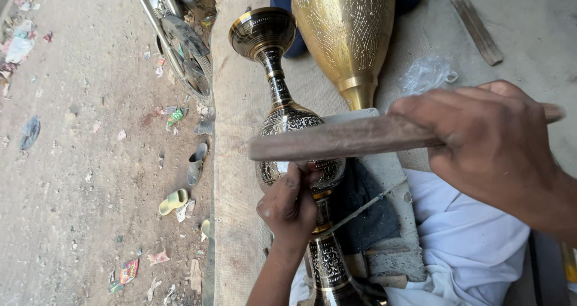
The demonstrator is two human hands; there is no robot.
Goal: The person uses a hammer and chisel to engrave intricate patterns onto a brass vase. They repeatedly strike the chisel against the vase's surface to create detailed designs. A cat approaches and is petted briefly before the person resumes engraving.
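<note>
A tall black-and-brass engraved vase [288,117] lies on its side along a burlap-covered ledge [237,162], its flared mouth pointing away from me. My left hand [290,207] is closed around a small tool pressed against the vase's belly; the tool itself is mostly hidden by my fingers. My right hand [490,144] grips a long wooden stick [345,138] held level just above my left hand. A larger plain brass vase [345,30] lies beside the dark one, its narrow end toward me.
A stone block [387,162] with a dark cloth [366,207] supports the vase. My white-clothed leg [466,246] is at the lower right. A motorbike wheel [183,48], sandals [174,201] and litter lie on the dirt ground at left. A clear plastic bag [427,72] rests on concrete.
</note>
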